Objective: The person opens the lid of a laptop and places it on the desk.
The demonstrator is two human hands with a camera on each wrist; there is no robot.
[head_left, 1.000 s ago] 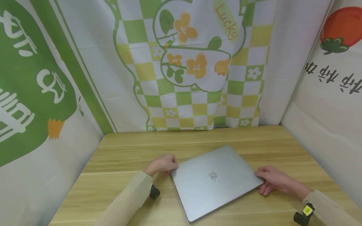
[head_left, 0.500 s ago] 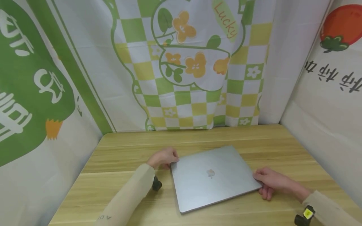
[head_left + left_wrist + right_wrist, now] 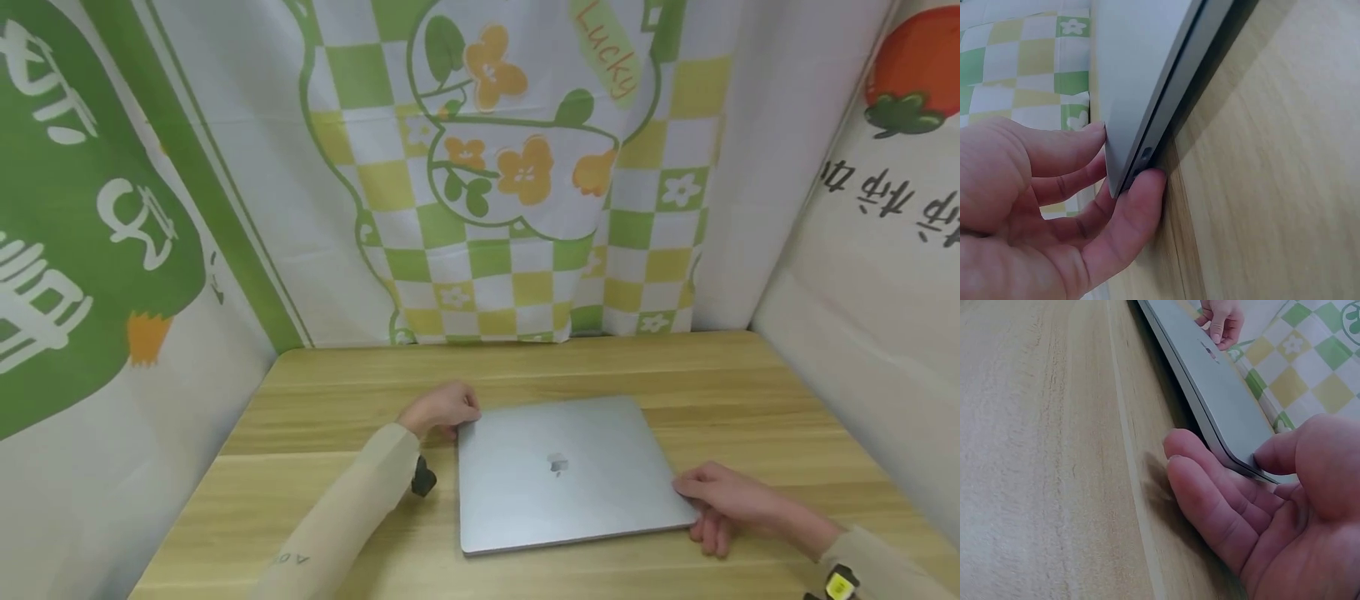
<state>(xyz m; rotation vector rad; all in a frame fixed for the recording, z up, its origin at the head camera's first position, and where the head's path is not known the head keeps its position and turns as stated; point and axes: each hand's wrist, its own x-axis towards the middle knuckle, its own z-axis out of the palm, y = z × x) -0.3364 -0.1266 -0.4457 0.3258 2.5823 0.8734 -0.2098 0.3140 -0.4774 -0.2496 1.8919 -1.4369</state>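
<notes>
A closed silver laptop [image 3: 555, 500] with an apple logo on its lid lies over the wooden table, its front edge almost level with the table's width. My left hand [image 3: 444, 407] pinches its far left corner; in the left wrist view the thumb rests on the lid and fingers reach under the edge beside a small port. At the near right corner my right hand [image 3: 731, 502] grips the laptop. The right wrist view shows that thumb on top and fingers below, with a shadowed gap between the laptop [image 3: 1216, 394] and the tabletop.
The wooden table [image 3: 337, 500] spreads around the laptop on all sides. A checkered, flower-printed curtain [image 3: 525, 208] hangs behind its far edge. Printed cloth walls stand at the left [image 3: 217, 400] and right [image 3: 870, 350].
The laptop has turned clockwise between both hands, so its near edge lies straighter. My left hand has moved slightly away from me and the right slightly nearer. Both grips have held.
</notes>
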